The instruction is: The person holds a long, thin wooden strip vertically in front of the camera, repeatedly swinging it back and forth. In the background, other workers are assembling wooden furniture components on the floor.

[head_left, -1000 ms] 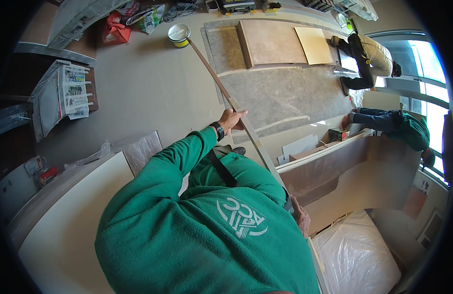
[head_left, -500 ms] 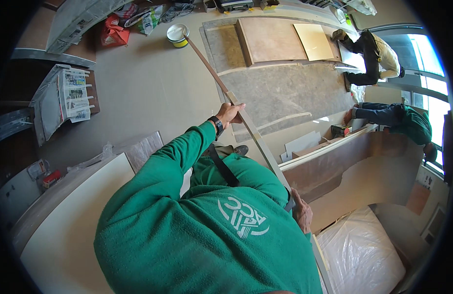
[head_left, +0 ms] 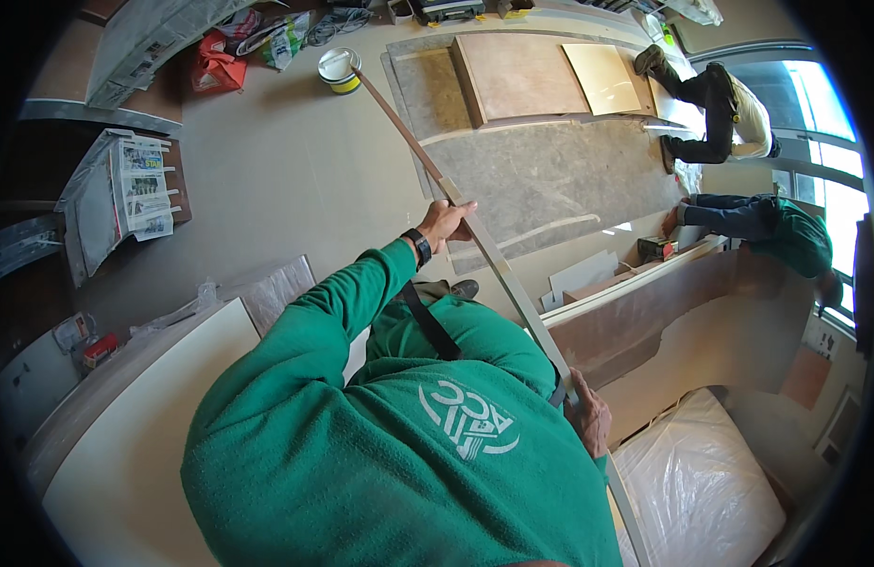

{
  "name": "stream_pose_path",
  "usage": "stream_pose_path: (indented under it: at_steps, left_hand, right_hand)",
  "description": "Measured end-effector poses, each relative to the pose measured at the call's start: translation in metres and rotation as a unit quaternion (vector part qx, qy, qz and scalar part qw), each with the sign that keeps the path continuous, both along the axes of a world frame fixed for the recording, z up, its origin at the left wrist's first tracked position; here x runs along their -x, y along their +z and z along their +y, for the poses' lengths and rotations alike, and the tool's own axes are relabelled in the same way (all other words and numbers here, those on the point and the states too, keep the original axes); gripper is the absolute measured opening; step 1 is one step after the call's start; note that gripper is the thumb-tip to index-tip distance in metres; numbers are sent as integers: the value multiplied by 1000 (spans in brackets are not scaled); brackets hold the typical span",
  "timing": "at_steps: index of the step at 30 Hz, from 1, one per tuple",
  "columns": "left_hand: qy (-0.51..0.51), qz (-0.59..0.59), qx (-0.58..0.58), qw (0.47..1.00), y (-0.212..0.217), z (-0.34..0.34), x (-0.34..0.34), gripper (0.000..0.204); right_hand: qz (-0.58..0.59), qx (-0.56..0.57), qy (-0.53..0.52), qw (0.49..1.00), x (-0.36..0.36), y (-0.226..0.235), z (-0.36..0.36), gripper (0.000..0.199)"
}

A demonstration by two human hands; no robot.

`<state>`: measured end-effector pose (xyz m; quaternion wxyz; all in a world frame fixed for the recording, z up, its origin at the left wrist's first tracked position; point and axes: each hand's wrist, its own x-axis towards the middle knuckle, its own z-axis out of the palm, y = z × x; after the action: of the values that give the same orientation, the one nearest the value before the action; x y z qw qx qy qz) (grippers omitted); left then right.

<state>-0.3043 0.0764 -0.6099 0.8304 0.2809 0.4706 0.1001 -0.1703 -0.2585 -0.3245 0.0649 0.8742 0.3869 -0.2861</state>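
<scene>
A long, narrow strip (head_left: 513, 288) slants from the far left, across the front of my body, to the lower right. Its near length is pale grey, and its far end is a thin reddish-brown bar (head_left: 399, 128). My left hand (head_left: 444, 225), with a dark watch at the wrist, is closed round the pale part near the colour change. Lower down, my right hand (head_left: 589, 414) grips the same strip at my right side, its fingers partly hidden. The brown tip overlaps the view of a white-topped bucket (head_left: 338, 68); whether they touch I cannot tell.
A large wooden panel box (head_left: 527, 80) lies ahead on a grey mat. Two people, one in a pale top (head_left: 751, 113) and one in green (head_left: 798, 241), bend at the right. A long brown curved panel (head_left: 635, 331) and a plastic-wrapped piece (head_left: 697, 482) stand nearby. A white panel (head_left: 154, 435) is left.
My right hand and the lower part of the strip have shifted slightly to the right. My left hand keeps its hold, almost unmoved. The person in the pale top has shifted slightly.
</scene>
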Motion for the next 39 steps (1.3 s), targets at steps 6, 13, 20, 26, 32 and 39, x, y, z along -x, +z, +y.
stream_pose_path:
  at_steps: [6, 13, 20, 26, 32, 39]
  left_hand:
    - [11, -16, 7, 1000, -14, -5, 1, 45]
    - [-19, 8, 5, 1000, -3, -23, 2, 48]
    - [1, 23, -21, 1000, -2, -5, -1, 37]
    - [-2, 1, -5, 1000, -12, -13, -2, 41]
    - [6, -7, -5, 1000, -8, -30, -3, 45]
    - [25, -17, -6, 1000, -15, -15, -3, 41]
  right_hand:
    - [-1, 13, -3, 1000, 0, -10, -5, 55]
    - [-3, -1, -4, 1000, 0, 8, -20, 53]
    - [2, 1, -13, 1000, 0, -2, 0, 52]
    - [0, 39, -16, 999, 1, -2, -3, 53]
    - [-11, -24, -2, 1000, -2, 7, -29, 53]
    - [-13, -4, -9, 1000, 5, 3, -3, 51]
